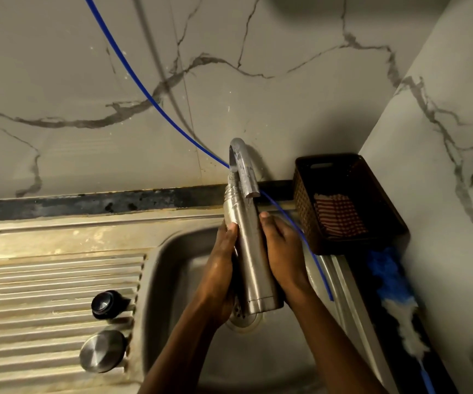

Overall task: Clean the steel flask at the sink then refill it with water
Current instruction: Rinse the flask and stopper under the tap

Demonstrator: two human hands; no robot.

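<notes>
While both hands clasp the steel flask (253, 251) | left hand (223, 268), right hand (282, 251) curled round it | keep mouth under tap spout (243, 169), over sink (178, 268).

Brushed steel flask (253, 251), stained metal sink (58, 268), glossy marble-look wall (87, 66).

Stainless-steel sink unit (58, 237) set against a veined marble wall. On its ribbed drainboard (44, 294), at about 8 o'clock from the basin (189, 265), rest a black stopper (106, 304) and, just below it, a steel cap (103, 351). At 2 o'clock, a brown basket (371, 223) stands in the corner; a blue-and-white duster (394, 302) lies at 4 o'clock.
</notes>
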